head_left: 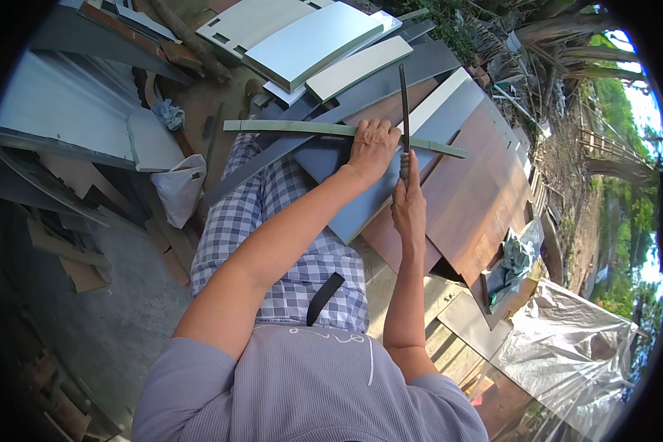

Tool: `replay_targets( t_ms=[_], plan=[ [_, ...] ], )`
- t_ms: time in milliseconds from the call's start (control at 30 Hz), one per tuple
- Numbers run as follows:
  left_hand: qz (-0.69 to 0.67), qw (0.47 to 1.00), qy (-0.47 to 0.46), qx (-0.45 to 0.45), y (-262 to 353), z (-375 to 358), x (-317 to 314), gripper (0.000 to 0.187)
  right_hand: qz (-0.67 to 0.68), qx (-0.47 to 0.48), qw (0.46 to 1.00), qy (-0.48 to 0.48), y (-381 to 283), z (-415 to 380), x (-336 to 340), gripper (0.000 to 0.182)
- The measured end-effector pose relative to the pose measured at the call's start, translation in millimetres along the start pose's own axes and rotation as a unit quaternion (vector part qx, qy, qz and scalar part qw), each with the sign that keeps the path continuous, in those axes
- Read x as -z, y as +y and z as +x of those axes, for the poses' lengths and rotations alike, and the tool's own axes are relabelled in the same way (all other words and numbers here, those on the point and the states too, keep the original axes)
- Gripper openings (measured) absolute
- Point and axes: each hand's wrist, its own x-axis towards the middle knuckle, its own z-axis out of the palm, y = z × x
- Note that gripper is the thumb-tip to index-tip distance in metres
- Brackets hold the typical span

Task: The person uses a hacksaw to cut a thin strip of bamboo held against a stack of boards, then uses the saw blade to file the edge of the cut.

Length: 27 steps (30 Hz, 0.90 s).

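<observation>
My left hand [374, 151] is closed around a pale green bamboo strip [287, 127] that lies crosswise in front of me, over the stacked boards. In my right hand [409, 202] is the handle of a long dark knife [404, 103], its narrow blade pointing away from me. The blade crosses the strip just right of my left fingers, right at the strip in this view. The index finger of my right hand stretches along the handle. Beyond the blade, the strip's right end [446, 149] sticks out over a brown board.
Grey and brown boards [468, 191] lie piled before my knees, with white panels [313, 44] behind. A white bag [180, 188] hangs at the left beside a metal sheet [59, 110]. Clear plastic sheeting [567, 339] covers something at the lower right. Greenery stands at the right.
</observation>
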Motion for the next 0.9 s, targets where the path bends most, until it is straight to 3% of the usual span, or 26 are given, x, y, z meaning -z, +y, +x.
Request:
replay_targets(
  t_ms=[67,200,267,400,467,567,767,900],
  plan=[
    [-0.012,1.0,0.008,0.004,0,-1,2,0.009,0.019,0.039,0.999,0.034,25,-3,-7,0.059],
    [-0.008,1.0,-0.002,-0.001,-1,0,0,0.011,0.059,0.015,0.995,0.077,27,-31,-8,0.058],
    [-0.008,1.0,0.005,-0.004,-1,-1,3,0.01,0.113,-0.119,0.987,0.009,9,-48,-2,0.058],
    [-0.01,1.0,0.009,-0.01,-2,-1,3,0.009,0.074,-0.089,0.993,0.008,31,-59,-16,0.059],
    [0.0,1.0,0.004,-0.019,-3,-1,2,0.008,0.067,-0.024,0.997,0.035,34,-62,-20,0.058],
    [0.006,1.0,0.004,-0.02,-4,-1,0,0.008,0.079,-0.064,0.995,0.01,15,-64,-13,0.058],
    [0.009,1.0,-0.007,-0.02,-5,-1,0,0.009,0.044,0.02,0.997,0.059,19,-62,-18,0.058],
    [0.005,0.999,-0.025,-0.019,-3,-2,4,0.012,0.071,0.01,0.997,0.042,12,-67,-14,0.057]
  ],
)
